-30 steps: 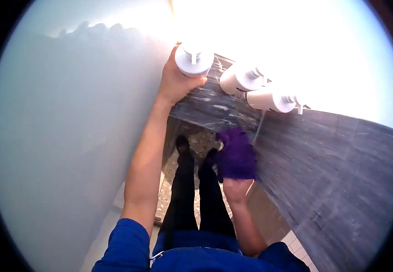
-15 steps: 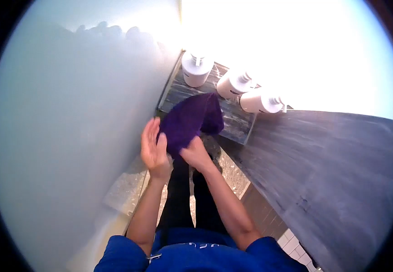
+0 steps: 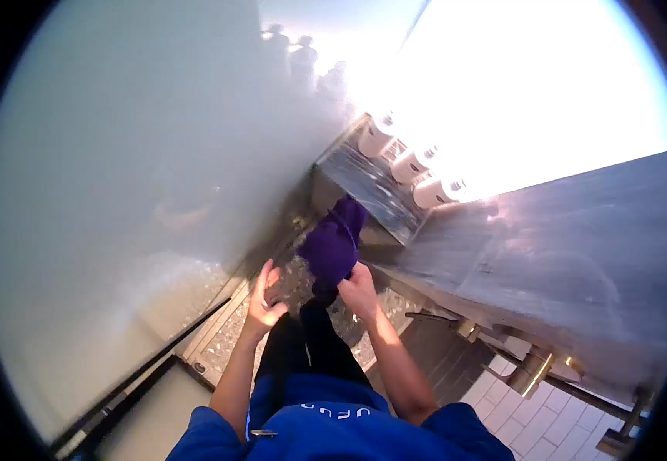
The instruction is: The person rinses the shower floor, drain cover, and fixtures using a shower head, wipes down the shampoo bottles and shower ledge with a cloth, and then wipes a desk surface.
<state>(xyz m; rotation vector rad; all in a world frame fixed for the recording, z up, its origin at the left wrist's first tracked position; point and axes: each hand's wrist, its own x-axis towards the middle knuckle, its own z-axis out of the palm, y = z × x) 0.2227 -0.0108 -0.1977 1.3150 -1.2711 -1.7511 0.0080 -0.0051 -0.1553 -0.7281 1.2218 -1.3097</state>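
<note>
A purple cloth [image 3: 332, 244] hangs bunched from my right hand [image 3: 359, 292], whose fingers are closed on its lower edge. To the left of the cloth, my left hand [image 3: 262, 301] is held up with its fingers apart and nothing in it. Beyond the cloth is a grey marble ledge [image 3: 360, 180]. Along its back edge stand three white pump bottles: one at the left [image 3: 376, 137], one in the middle [image 3: 412, 164] and one at the right [image 3: 435, 191]. Neither hand touches the bottles.
A frosted glass panel [image 3: 133, 177] rises on the left. To the right are a grey stone wall [image 3: 548, 230] and brass fittings [image 3: 532, 372]. Below lie a speckled floor [image 3: 222, 349] and white tiles [image 3: 552, 415].
My left hand has let go of the left bottle and come back toward my body. The cloth has moved left with my right hand. The view has turned, bringing the brass fittings into sight.
</note>
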